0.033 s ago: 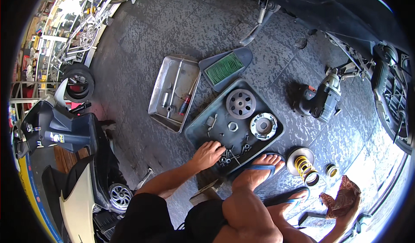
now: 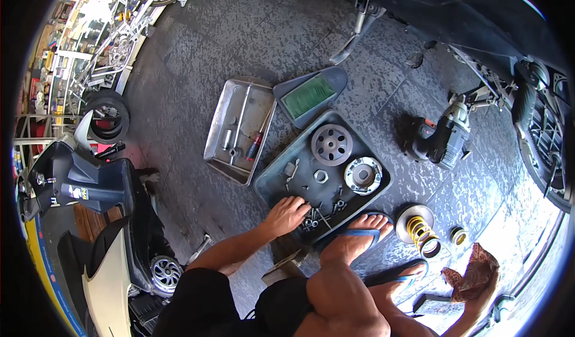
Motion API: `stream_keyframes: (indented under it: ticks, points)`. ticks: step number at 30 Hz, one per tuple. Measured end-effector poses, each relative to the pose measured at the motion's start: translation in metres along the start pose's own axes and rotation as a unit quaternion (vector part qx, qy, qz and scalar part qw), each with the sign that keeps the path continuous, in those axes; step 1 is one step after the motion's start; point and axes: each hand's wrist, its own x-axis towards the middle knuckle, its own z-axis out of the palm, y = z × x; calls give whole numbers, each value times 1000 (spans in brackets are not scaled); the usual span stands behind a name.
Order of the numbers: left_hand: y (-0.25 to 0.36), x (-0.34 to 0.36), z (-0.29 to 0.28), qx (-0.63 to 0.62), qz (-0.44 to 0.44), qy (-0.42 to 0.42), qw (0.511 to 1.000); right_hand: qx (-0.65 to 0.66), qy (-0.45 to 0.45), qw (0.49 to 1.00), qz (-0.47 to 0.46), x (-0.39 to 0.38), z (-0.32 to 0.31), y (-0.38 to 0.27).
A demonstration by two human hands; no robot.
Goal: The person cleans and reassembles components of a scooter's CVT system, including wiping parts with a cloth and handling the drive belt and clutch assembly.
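My left hand (image 2: pixel 288 215) reaches over the near-left rim of a black plastic tray (image 2: pixel 277 180), fingers curled down beside a heap of bolts (image 2: pixel 311 224); what the fingertips hold, if anything, is hidden. In the tray lie a clutch bell (image 2: pixel 332 144) with round holes, a round clutch assembly (image 2: pixel 363 175), a large hex nut (image 2: pixel 321 176), a small metal bracket (image 2: pixel 291 168) and more bolts (image 2: pixel 339 206). At the lower right, my right hand (image 2: pixel 492 286) grips a brown patterned cloth (image 2: pixel 472 274), which covers most of its fingers.
Beyond the tray are a metal pan (image 2: pixel 211 138) with a screwdriver (image 2: pixel 256 144), and a green air filter (image 2: pixel 308 100). An impact wrench (image 2: pixel 446 136), a pulley with yellow spring (image 2: pixel 417 225) and a small ring (image 2: pixel 459 236) sit rightward. Scooters (image 2: pixel 99 178) stand around.
The whole view has shifted very slightly. Both hands and the parts in the tray stay where they were.
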Motion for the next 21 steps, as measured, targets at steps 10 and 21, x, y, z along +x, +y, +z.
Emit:
stream_keyframes:
  ticks: [10,21]
  points:
    - [147,95,-110,-331,-48,250,909,94,24,991,-94,-14,71,-33]
    - [318,375,-175,-847,-124,70,512,139,-4,984,-112,-31,62,-40]
